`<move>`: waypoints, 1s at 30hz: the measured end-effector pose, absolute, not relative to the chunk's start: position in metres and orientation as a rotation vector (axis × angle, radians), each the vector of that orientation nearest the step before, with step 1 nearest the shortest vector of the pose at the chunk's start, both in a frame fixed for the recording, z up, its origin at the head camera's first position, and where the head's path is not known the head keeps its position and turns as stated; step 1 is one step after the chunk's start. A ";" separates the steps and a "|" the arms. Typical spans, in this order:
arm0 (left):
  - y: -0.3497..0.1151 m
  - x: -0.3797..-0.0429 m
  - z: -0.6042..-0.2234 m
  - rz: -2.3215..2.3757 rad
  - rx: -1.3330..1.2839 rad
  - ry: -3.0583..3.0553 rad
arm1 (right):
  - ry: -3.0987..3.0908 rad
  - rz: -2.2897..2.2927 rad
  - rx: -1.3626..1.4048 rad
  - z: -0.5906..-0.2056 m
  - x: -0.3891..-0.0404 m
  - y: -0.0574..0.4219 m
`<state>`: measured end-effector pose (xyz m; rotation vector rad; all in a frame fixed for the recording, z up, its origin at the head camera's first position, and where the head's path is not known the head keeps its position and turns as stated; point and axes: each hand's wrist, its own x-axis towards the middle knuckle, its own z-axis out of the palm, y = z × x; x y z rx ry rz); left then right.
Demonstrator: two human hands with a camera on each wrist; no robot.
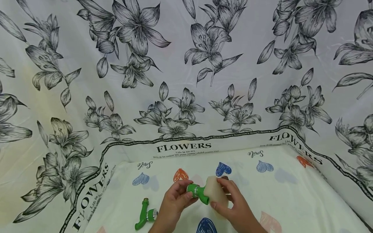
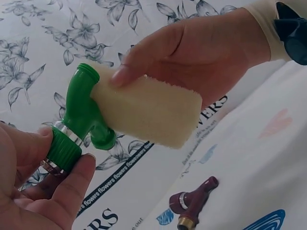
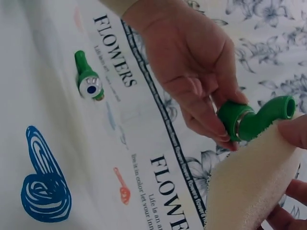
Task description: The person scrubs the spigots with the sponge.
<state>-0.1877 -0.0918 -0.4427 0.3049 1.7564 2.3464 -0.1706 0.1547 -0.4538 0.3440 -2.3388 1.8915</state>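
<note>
The left hand (image 1: 176, 200) gripped a green plastic tap with a silver-coloured collar (image 1: 199, 191), thumb and fingertips pinching its ribbed knob. The tap was held raised in front of the person, its curved spout directed toward the right hand (image 1: 236, 207). The right hand gripped a cream-coloured, rectangular foam sponge block (image 1: 216, 191), with the thumb on one face and the fingers on the opposite side. The sponge was positioned against the side of the tap body.

A second green tap with a brass-coloured threaded end (image 1: 142, 215) lay on its side beyond the left hand's outer side. A dark red tap with a brass-coloured end (image 2: 194, 201) lay behind the sponge, mostly hidden in the head view. Both rested on a white cloth printed with coloured hearts (image 1: 244, 212). A white curtain printed with black line-drawn lilies (image 1: 175, 64) enclosed the work area at the back and sides.
</note>
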 end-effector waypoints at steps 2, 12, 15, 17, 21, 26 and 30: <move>-0.092 -0.188 -0.443 2.354 0.309 1.737 | -2.331 1.923 0.372 -0.453 -0.169 0.156; -0.089 -0.190 -0.449 2.368 0.279 1.722 | -2.217 2.216 0.638 -0.442 -0.164 0.160; -0.087 -0.191 -0.451 2.306 0.276 1.752 | -2.179 2.207 0.594 -0.439 -0.164 0.158; -0.086 -0.191 -0.452 2.248 0.285 1.803 | -2.156 2.210 0.578 -0.438 -0.162 0.157; -0.081 -0.190 -0.456 2.162 0.352 1.875 | -2.129 2.185 0.611 -0.439 -0.161 0.155; -0.072 -0.186 -0.460 2.097 0.416 1.887 | -2.145 2.074 0.635 -0.442 -0.161 0.151; -0.069 -0.183 -0.462 2.084 0.456 1.890 | -2.186 1.953 0.595 -0.444 -0.161 0.148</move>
